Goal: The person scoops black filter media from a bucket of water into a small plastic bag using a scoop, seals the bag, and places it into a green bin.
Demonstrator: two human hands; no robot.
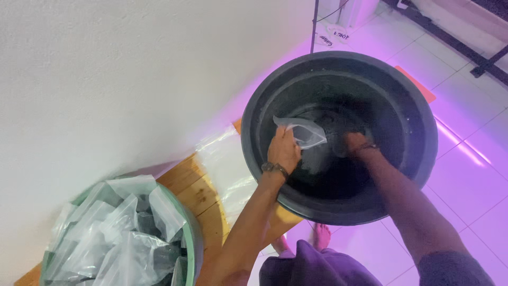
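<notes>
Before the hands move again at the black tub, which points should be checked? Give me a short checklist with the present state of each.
1. Left hand grips the clear plastic bag: ok.
2. Bag mouth open: cannot tell.
3. Right hand reaches the dark material at the bottom: ok, fingers hidden.
4. Black tub rests steadily on the wooden bench: cannot tell, it overhangs the edge.
5. Green basin of bags within reach: ok.

A home workspace: white tiled floor (pixel 476 175), plaster wall (pixel 106 79), wooden bench (pixel 203 196).
</notes>
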